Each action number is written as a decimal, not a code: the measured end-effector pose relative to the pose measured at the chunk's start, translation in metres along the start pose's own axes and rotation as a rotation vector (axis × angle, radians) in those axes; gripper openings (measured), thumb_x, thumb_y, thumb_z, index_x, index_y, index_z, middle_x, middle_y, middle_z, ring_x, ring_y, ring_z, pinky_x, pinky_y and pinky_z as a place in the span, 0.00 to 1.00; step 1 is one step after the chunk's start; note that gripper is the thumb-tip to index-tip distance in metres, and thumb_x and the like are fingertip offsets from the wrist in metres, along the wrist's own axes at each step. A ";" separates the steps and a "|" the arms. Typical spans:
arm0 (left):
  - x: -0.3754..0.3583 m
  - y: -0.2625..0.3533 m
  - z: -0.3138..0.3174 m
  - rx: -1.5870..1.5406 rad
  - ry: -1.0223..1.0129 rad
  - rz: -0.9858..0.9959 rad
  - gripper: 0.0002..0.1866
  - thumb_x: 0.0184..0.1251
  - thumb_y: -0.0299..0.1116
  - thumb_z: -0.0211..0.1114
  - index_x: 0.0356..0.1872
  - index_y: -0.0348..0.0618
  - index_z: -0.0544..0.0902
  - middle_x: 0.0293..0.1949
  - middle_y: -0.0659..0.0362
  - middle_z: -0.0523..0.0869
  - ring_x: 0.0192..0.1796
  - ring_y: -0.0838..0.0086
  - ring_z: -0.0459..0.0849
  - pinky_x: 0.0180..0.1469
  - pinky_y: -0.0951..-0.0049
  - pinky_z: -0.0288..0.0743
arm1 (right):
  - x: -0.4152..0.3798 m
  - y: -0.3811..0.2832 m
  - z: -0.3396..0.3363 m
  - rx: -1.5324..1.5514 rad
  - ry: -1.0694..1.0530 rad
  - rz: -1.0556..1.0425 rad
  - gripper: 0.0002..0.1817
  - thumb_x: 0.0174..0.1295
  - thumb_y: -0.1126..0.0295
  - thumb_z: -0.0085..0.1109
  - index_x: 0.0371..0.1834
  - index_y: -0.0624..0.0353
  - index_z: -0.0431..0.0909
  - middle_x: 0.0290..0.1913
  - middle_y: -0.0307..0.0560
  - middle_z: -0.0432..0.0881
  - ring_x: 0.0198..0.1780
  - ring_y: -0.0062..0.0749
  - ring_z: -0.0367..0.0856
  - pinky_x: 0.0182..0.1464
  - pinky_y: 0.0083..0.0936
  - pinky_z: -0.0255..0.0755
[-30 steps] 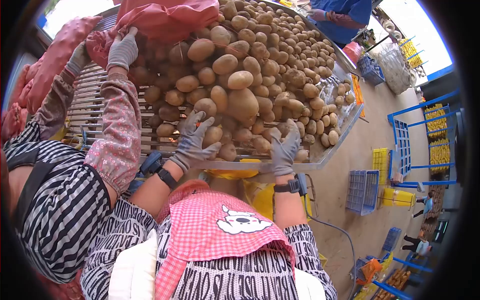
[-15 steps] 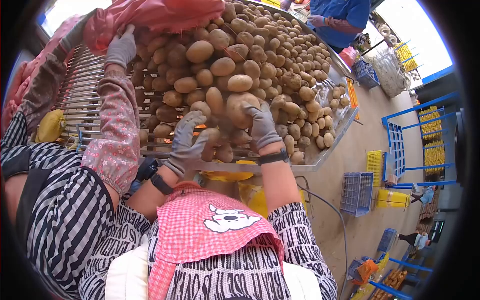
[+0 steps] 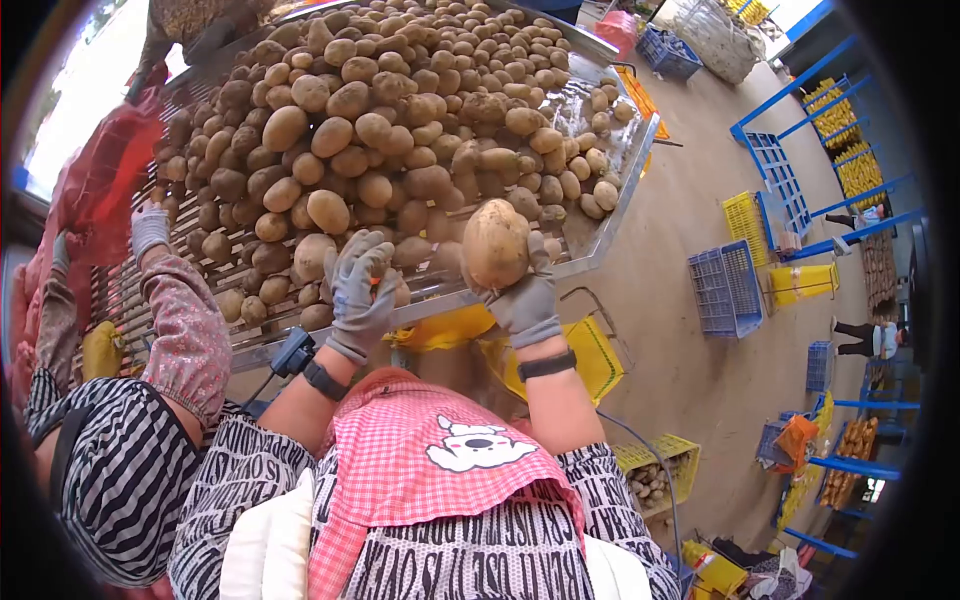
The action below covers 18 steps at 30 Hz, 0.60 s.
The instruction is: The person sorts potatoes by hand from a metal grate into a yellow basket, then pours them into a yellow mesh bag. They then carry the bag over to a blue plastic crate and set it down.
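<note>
My right hand [image 3: 527,303], in a grey glove, holds a large potato [image 3: 496,243] lifted just above the near edge of the sorting table [image 3: 608,225]. My left hand [image 3: 359,290], also gloved, rests with curled fingers on small potatoes at the table's near edge; I cannot tell whether it grips one. A big heap of potatoes [image 3: 380,120] covers the table's roller bars behind both hands.
A co-worker in a striped top stands at my left, a floral-sleeved arm [image 3: 178,320] reaching to a red mesh sack [image 3: 100,190]. Yellow crates [image 3: 590,355] sit under the table edge. Blue crates [image 3: 725,290] and blue racks [image 3: 780,170] stand on the floor at right.
My right hand has taken the large potato off the heap and drawn it back to the table's edge. The co-worker's sack has moved off the pile to the left. My view has shifted.
</note>
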<state>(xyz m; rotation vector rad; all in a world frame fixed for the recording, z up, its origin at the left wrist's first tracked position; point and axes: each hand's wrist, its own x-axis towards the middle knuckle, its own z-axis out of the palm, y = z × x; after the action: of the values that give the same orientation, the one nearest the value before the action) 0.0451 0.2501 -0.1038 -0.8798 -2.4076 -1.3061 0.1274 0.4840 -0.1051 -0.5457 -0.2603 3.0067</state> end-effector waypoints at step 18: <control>0.191 0.001 0.178 0.267 -0.505 0.138 0.22 0.66 0.39 0.61 0.59 0.44 0.79 0.58 0.49 0.82 0.60 0.53 0.79 0.66 0.56 0.67 | -0.135 0.026 -0.063 0.243 0.087 -0.232 0.50 0.50 0.40 0.73 0.73 0.51 0.63 0.69 0.59 0.70 0.68 0.56 0.72 0.69 0.55 0.70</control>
<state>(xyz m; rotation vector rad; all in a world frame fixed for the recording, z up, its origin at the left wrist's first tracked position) -0.0943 0.4710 -0.1092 -1.3951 -2.7359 -0.7487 0.2743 0.4540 -0.1219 -0.5764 0.0453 2.7288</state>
